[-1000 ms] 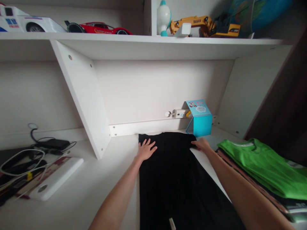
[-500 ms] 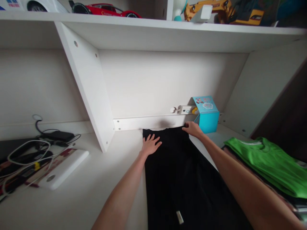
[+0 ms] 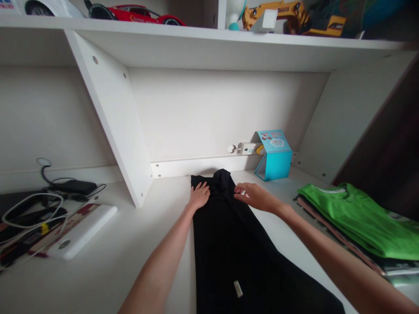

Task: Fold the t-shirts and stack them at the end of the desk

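Observation:
A black garment (image 3: 229,244) lies lengthwise on the white desk, with a small pale tag (image 3: 238,288) near its lower middle. My left hand (image 3: 199,195) rests flat on its far left corner, fingers spread. Part of the far end is turned over to the left and stands up in a bunched lump (image 3: 222,181) beside that hand. My right hand (image 3: 257,196) is just right of the turned edge, its fingers loosely bent and apart, with no cloth visible between them. Whether its fingertips touch the edge is hard to see.
On the right is a stack of folded clothes topped by a green shirt (image 3: 356,218). A blue desk calendar (image 3: 278,163) stands at the back by a power socket (image 3: 248,148). Cables and a white box (image 3: 85,231) lie left, past an upright panel (image 3: 108,117). Toy vehicles sit on the shelf (image 3: 209,32) above.
The garment's far right corner has been folded inward to the left and bunched up. My right hand has let go of it and come down nearer. My left hand stays on the cloth.

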Tool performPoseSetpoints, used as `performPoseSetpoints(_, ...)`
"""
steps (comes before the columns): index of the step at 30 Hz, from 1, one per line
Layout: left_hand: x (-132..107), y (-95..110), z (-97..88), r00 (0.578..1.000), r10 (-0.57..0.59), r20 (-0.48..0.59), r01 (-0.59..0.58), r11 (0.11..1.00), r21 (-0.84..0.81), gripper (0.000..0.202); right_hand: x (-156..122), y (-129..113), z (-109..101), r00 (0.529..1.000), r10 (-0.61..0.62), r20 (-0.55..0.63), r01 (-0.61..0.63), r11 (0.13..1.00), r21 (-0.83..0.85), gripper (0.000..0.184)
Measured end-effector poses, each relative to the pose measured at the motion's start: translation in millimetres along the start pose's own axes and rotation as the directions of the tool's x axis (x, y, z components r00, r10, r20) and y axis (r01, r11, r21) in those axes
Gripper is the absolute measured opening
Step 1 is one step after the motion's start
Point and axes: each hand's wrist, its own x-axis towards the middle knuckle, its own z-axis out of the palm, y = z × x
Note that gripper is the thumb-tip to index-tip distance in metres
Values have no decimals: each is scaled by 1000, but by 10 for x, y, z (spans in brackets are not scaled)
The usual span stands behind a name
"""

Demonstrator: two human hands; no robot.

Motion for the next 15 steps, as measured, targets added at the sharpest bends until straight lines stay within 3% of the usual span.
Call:
performPoseSetpoints(3, 22, -12, -10, 999, -34, 0, 34, 998, -57, 40, -724, 204, -118, 993, 8, 116, -15, 998, 57, 23)
performPoseSetpoints(5, 34, -15, -20, 999, -48, 4, 49, 996, -77, 39, -1212, 305, -8, 979, 55, 195, -78, 991, 111, 26)
performPoseSetpoints(8, 36, -4, -40, 998, -60, 6, 61, 992, -110, 38, -1740, 417, 302, 975, 187, 121, -193, 980, 44, 31)
performPoseSetpoints(11, 37, 29, -68, 998, -65, -18, 62, 989, -136, 38, -1947, 366, 455, 968, 251, 10, -251, 967, -36, 28)
performPoseSetpoints(13, 54, 63, -99, 996, -71, -46, 63, 987, -145, 38, -1972, 195, 371, 980, 189, 62, -190, 982, 14, 18)
performPoseSetpoints(15, 85, 107, -145, 994, -80, -76, 68, 987, -148, 36, -1962, -24, 200, 985, 32, 170, -60, 984, 166, 11)
